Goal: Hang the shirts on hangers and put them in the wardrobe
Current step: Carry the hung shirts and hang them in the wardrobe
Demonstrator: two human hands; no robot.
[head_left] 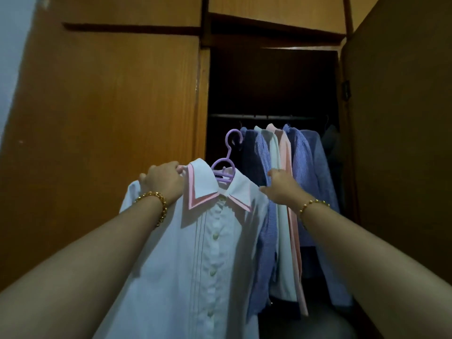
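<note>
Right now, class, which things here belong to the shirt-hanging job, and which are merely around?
Job: white shirt, purple hanger, left hand, right hand, hung shirts, wardrobe rail.
Merely around: closed door, gold bracelets, wall.

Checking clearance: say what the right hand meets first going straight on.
The right hand points up and left; it likely meets the blue checked shirt first, though depth is unclear.

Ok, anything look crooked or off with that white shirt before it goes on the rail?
The purple hanger leans left inside the white shirt, its hook below the rail and not on it. The left hand grips the shirt's shoulder; the right hand touches the hung shirts. No damage visible.
</note>
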